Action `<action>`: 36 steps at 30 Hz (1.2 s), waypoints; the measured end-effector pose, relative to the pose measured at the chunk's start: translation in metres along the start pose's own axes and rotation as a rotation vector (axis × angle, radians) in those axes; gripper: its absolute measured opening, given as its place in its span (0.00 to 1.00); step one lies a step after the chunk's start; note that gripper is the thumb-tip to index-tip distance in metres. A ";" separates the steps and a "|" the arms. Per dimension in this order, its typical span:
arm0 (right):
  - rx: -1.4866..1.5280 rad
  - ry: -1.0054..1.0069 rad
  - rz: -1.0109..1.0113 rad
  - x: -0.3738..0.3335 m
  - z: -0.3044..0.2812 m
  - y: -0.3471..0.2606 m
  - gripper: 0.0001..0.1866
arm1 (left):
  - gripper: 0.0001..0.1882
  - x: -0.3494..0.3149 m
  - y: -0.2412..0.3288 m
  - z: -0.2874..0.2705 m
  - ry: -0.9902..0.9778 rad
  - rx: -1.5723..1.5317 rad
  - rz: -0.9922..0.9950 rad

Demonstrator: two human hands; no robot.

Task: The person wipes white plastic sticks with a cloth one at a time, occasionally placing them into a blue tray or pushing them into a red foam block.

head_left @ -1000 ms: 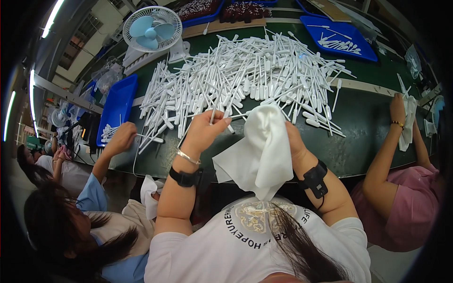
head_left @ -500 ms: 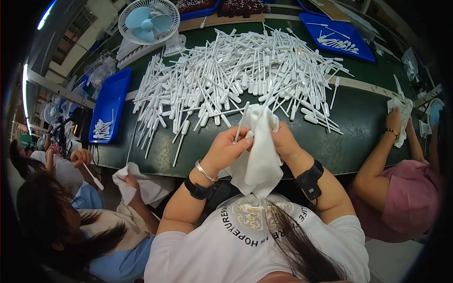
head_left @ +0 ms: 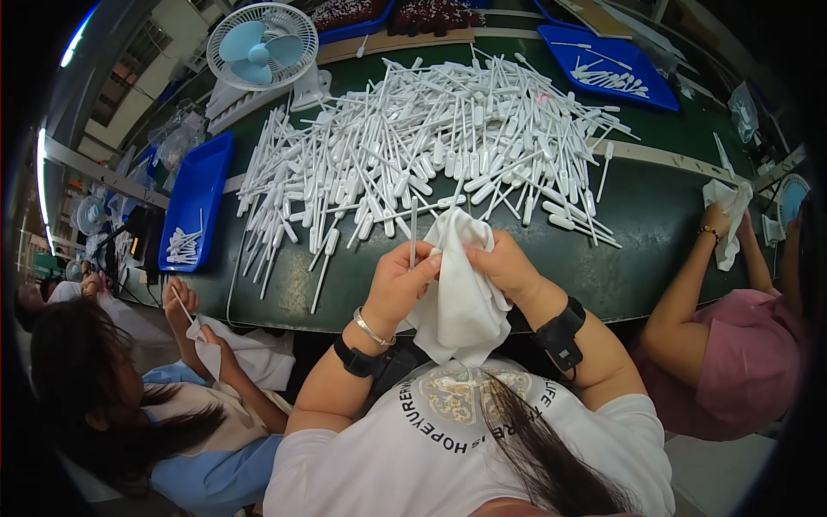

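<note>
My left hand (head_left: 401,283) is closed on a white plastic dropper pipette (head_left: 413,226), whose thin stem points up and away from me. The pipette's bulb end is hidden by my fingers and the cloth. A white cloth (head_left: 461,302) is bunched in my right hand (head_left: 506,265), pinched near its top and hanging down toward my shirt. Both hands meet at the cloth, just above the near edge of the table. Beyond them lies a broad heap of similar white pipettes (head_left: 413,138).
Blue trays holding some pipettes stand at left (head_left: 196,207) and far right (head_left: 633,95). A white fan (head_left: 262,47) sits at the back left of the dark green table (head_left: 646,211). Co-workers with white cloths flank me, one at left (head_left: 245,353), one at right (head_left: 728,211).
My left hand's pipette has turned more upright, and its bulb has gone out of sight at the cloth. The left co-worker's hands, with a pipette and a cloth, have come together.
</note>
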State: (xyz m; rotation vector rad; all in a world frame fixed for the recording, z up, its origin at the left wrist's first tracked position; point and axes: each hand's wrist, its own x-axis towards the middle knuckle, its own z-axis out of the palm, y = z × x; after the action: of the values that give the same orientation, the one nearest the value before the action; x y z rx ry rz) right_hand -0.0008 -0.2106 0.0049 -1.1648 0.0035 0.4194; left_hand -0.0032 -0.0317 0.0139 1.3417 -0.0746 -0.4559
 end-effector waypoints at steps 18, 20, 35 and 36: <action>0.046 -0.042 0.029 -0.001 0.002 0.002 0.15 | 0.06 -0.003 -0.001 0.005 0.082 -0.154 0.042; 0.039 -0.046 0.029 -0.001 0.002 0.002 0.15 | 0.07 -0.003 -0.002 0.004 0.077 -0.161 0.050; 0.049 -0.084 0.044 -0.001 0.002 0.002 0.16 | 0.06 -0.004 -0.003 0.000 0.117 -0.171 0.084; 0.049 -0.083 0.045 -0.001 0.002 0.002 0.16 | 0.06 -0.004 -0.004 0.001 0.122 -0.171 0.085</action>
State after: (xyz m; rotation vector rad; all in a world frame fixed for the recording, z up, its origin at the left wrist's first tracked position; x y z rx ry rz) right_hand -0.0030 -0.2089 0.0041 -1.1002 -0.0321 0.5048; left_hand -0.0082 -0.0316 0.0115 1.1904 0.0083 -0.3015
